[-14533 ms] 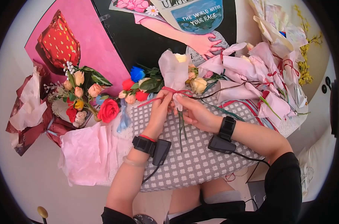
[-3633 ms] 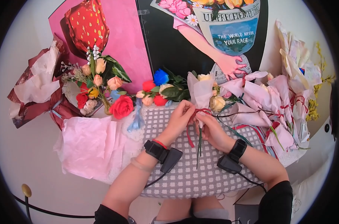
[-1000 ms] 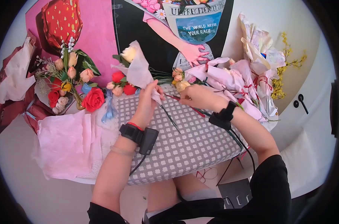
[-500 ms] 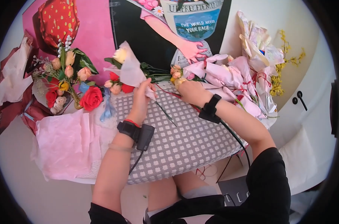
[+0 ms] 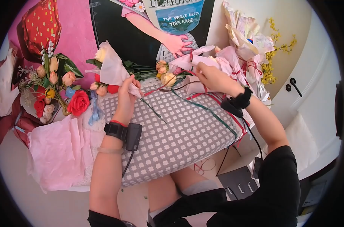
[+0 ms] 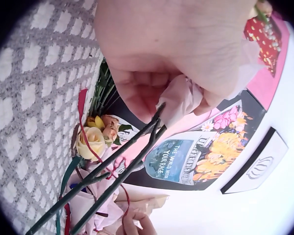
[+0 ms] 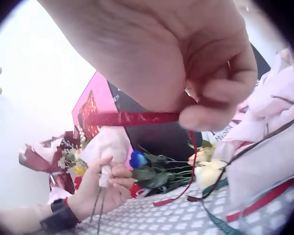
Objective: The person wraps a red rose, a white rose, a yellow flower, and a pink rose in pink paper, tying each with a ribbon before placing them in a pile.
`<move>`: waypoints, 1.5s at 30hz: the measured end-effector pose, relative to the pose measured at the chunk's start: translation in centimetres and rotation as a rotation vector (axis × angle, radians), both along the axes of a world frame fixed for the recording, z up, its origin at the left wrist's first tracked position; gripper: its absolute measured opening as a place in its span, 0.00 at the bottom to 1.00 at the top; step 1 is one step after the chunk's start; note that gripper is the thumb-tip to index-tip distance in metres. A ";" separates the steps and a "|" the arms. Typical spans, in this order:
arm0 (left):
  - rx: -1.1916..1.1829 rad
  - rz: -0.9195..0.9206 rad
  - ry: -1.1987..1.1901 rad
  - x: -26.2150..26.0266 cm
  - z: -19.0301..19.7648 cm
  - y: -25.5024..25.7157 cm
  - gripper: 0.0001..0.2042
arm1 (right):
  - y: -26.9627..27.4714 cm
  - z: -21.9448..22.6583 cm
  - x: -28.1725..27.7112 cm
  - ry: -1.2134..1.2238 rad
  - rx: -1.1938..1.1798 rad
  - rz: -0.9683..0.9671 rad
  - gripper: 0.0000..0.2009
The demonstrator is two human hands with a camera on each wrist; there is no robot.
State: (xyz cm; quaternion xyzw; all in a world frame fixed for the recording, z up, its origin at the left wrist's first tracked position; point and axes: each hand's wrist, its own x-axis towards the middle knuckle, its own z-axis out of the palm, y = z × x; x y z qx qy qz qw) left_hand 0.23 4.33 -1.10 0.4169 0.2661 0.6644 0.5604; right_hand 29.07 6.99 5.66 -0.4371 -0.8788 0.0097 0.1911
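Observation:
My left hand (image 5: 125, 96) grips the gathered neck of a single cream rose (image 5: 100, 55) wrapped in pale pink paper (image 5: 113, 70). Two dark green stems (image 6: 108, 171) stick out below the paper in the left wrist view. To the right, my right hand (image 5: 216, 79) pinches a red ribbon (image 7: 137, 118) between thumb and fingers, over the pink-wrapped flowers (image 5: 230, 62). One end of this ribbon hangs down towards the grey checked cloth in the right wrist view. The wrapped rose's neck is mostly hidden by my left fingers.
Green ribbon (image 5: 206, 108) trails across the checked cloth (image 5: 168, 132). Pink paper sheets (image 5: 58, 151) lie at the left, below a mixed bouquet with a red rose (image 5: 78, 103). Loose peach and cream roses (image 5: 168, 78) lie at the back. A painted panel (image 5: 179, 22) stands behind.
Earlier both hands worked at a red ribbon around the wrapped rose's neck. The left hand has since carried the rose leftwards; the right hand has drawn away to the right with red ribbon.

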 end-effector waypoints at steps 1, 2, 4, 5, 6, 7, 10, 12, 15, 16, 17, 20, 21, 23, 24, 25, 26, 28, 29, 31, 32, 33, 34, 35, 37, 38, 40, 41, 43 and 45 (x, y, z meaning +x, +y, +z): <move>-0.017 0.005 0.012 0.1 0.0 -0.1 0.11 | -0.3 -0.4 0.9 -0.009 0.171 0.027 0.08; -0.017 0.004 0.013 0.1 0.1 -0.1 0.11 | -0.8 -0.3 1.9 -0.008 0.172 0.026 0.08; -0.015 -0.003 0.025 0.2 0.1 -0.2 0.11 | -2.0 0.4 3.4 -0.221 -0.103 -0.081 0.08; -0.014 -0.002 0.025 0.2 0.1 -0.2 0.11 | -2.8 1.1 3.5 -0.220 -0.101 -0.081 0.08; -0.014 -0.012 0.030 0.2 0.1 -0.2 0.11 | -3.8 2.0 3.4 -0.279 -0.265 -0.159 0.09; -0.014 -0.022 0.035 0.3 0.1 -0.1 0.11 | -4.4 2.3 3.6 -0.338 -0.429 -0.239 0.10; -0.030 -0.038 0.069 0.3 0.0 -0.1 0.11 | -4.7 1.6 5.8 -0.620 -0.173 -0.199 0.12; -0.027 -0.045 0.069 0.5 0.0 -0.1 0.11 | -6.2 2.3 4.1 -0.639 0.046 -0.240 0.13; -0.019 -0.047 0.050 0.7 0.1 -0.3 0.11 | -6.1 2.9 -0.4 -0.296 0.131 -0.114 0.13; -0.016 -0.048 0.030 0.8 0.2 -0.4 0.11 | -5.9 2.8 -2.2 -0.116 0.077 -0.014 0.14; -0.021 -0.060 0.024 0.6 -0.1 -0.2 0.12 | -5.0 1.6 -3.9 -0.065 -0.017 0.062 0.16; 0.013 -0.033 0.104 1.0 -0.4 -0.3 0.12 | -4.2 -0.5 -8.5 0.201 -0.613 0.225 0.21; 0.009 -0.007 0.132 1.1 -0.8 -0.1 0.12 | -3.9 -1.5 -9.4 0.205 -0.597 0.260 0.21; -0.034 0.053 0.241 0.9 -0.6 -0.3 0.12 | -2.9 -3.8 -11.4 0.382 -0.851 0.505 0.21; -0.077 0.081 0.314 0.8 -0.2 -0.8 0.13 | -2.9 -4.4 -11.8 0.411 -0.879 0.523 0.19; -0.067 0.119 0.323 0.9 -0.1 -1.0 0.13 | -2.7 -5.1 -12.0 0.413 -0.871 0.556 0.17; -0.092 0.124 0.345 1.2 -0.2 -1.0 0.14 | -2.3 -5.7 -12.0 0.412 -0.862 0.581 0.16; -0.118 0.143 0.365 1.2 -0.3 -0.7 0.15 | -1.6 -5.8 -11.6 0.468 -0.956 0.597 0.15; -0.102 0.106 0.346 1.3 -0.5 -0.6 0.16 | -1.5 -6.0 -11.3 0.537 -1.062 0.575 0.15; -0.085 -0.022 0.177 1.5 -0.8 -0.2 0.16 | -0.8 -6.9 -10.9 0.618 -1.154 0.589 0.15; -0.090 -0.020 0.168 1.4 -0.8 0.0 0.16 | -0.5 -7.4 -10.6 0.706 -1.242 0.594 0.15; -0.078 -0.075 0.115 1.4 -0.6 0.1 0.14 | -0.7 -7.6 -10.8 0.735 -1.242 0.579 0.17; -0.068 -0.132 0.062 1.4 -0.6 0.0 0.12 | -0.8 -7.9 -10.9 0.731 -1.256 0.568 0.17; -0.077 -0.118 0.119 1.4 -0.4 -0.2 0.11 | -0.9 -8.1 -11.2 0.771 -1.306 0.602 0.17; -0.073 -0.098 0.161 1.2 -1.0 0.1 0.12 | -0.6 -8.5 -11.4 0.807 -1.353 0.655 0.19; -0.059 -0.077 0.208 1.3 -0.8 0.0 0.13 | -0.5 -8.4 -11.4 0.807 -1.364 0.649 0.19; -0.074 -0.022 0.219 1.6 -0.4 -0.4 0.10 | -0.9 -8.2 -11.5 0.815 -1.359 0.631 0.22; -0.057 -0.021 0.219 1.5 -0.6 -0.3 0.10 | -1.1 -8.2 -11.5 0.881 -1.384 0.608 0.23; -0.049 -0.029 0.211 1.4 -0.9 -0.1 0.09 | -1.0 -8.5 -11.4 0.968 -1.368 0.591 0.23; 0.013 -0.039 0.297 1.4 -0.7 -0.3 0.08 | -1.1 -8.4 -11.3 1.077 -1.333 0.561 0.22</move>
